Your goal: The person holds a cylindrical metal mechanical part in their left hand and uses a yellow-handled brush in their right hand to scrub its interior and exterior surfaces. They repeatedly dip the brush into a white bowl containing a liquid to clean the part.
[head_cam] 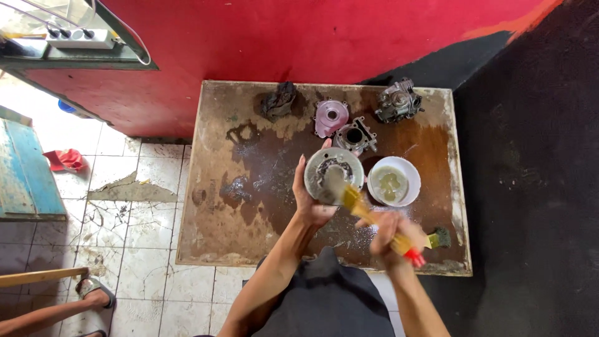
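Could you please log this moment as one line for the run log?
left hand: holds round metal part | right hand: brushing it with paintbrush | white bowl beside

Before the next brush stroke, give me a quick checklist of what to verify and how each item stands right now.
1. Left hand grips the round metal part by its rim: ok.
2. Right hand holds the brush: ok.
3. Bristles on the part's face: ok, though blurred.
4. White bowl of liquid within reach beside the part: ok.
5. Board surface dry: not ok, wet stains show.
6. Part fully clean: cannot tell.
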